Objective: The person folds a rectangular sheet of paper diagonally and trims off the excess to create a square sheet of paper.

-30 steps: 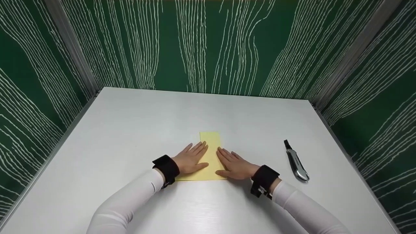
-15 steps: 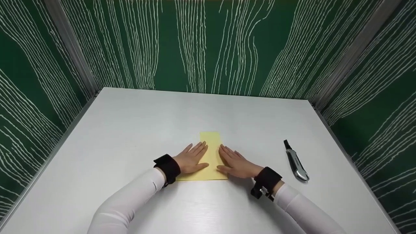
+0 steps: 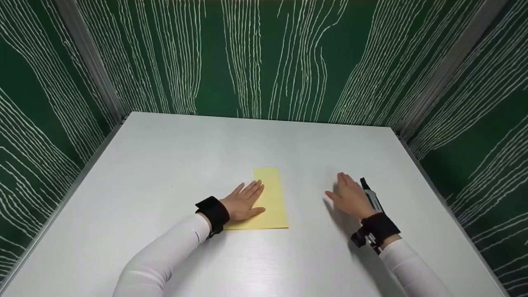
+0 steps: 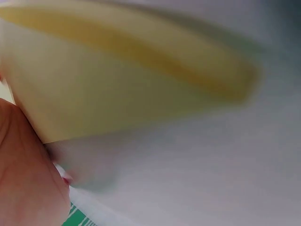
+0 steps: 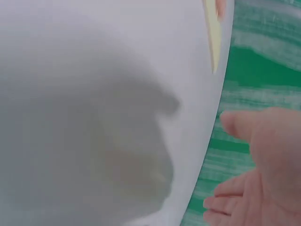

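Left hand (image 3: 244,204) flat on paper (image 3: 272,198); right hand (image 3: 350,198) raised by cutter (image 3: 373,199)

Surface and room: The worktop (image 3: 255,268) is white and smooth, with a bright sheen on its near part. The yellow paper lies about midway between the worktop's left and right edges, well apart from the far edge. Its near part is broader than its far strip; a darker yellow band crosses it in the left wrist view, blurred. The cutter lies toward the right edge, black tip pointing to the far edge, its handle partly hidden. Beyond the far edge stands a green back wall (image 3: 350,41) with wavy pale lines; similar side walls (image 3: 33,82) flank the worktop. Grey posts (image 3: 88,53) rise by both far corners.

Arms and hands: Both arms reach in from the near side in white sleeves (image 3: 161,251), with black straps (image 3: 213,212) at the wrists. The left hand rests palm down on the paper's left part, fingers straight and slightly spread, thumb out to the right. The right hand is above the worktop, its shadow falling apart from it; fingers straight and close together, thumb held away. Contact with the cutter cannot be confirmed.
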Tool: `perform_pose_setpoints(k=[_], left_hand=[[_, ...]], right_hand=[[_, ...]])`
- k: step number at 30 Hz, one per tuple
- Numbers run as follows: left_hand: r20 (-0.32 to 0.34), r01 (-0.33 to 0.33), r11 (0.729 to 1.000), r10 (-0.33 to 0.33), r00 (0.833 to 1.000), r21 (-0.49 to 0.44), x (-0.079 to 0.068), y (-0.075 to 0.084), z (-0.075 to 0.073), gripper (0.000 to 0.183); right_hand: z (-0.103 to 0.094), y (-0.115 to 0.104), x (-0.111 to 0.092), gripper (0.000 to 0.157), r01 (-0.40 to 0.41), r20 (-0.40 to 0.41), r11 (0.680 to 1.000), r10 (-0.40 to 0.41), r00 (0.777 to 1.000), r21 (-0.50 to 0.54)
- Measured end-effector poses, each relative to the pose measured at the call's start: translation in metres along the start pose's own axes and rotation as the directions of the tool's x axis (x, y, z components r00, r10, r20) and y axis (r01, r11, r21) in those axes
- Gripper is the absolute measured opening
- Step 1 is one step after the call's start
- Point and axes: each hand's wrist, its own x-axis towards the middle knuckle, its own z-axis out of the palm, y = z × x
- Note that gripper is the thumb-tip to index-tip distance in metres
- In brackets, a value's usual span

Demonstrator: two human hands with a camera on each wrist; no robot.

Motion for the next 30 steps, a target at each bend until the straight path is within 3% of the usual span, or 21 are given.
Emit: perform_pose_setpoints(k=[4,10,12,21,30], left_hand=[[-0.007,-0.001,1.000,0.001,1.000,-0.002,0.000,0.000,0.000,0.077],[0.008,0.012,1.000,-0.012,1.000,-0.022,0.000,-0.003,0.002,0.078],[0.016,0.012,1.000,-0.012,1.000,-0.023,0.002,-0.004,0.004,0.078],[0.028,0.018,0.999,-0.017,0.999,-0.029,0.006,-0.005,0.005,0.081],[0.021,0.029,0.999,-0.028,0.999,-0.022,0.013,-0.009,0.010,0.081]], right_hand=[[-0.015,0.029,-0.012,0.080,-0.082,-0.046,0.996,0.081,0.996,-0.024],[-0.030,0.057,-0.028,0.082,-0.261,0.091,0.965,0.261,0.961,-0.019],[-0.031,0.062,-0.031,0.077,-0.292,0.097,0.956,0.292,0.951,-0.022],[-0.024,0.075,-0.031,0.032,-0.290,-0.047,0.955,0.293,0.955,0.061],[-0.022,0.074,-0.030,0.027,-0.268,-0.089,0.961,0.273,0.958,0.068]])
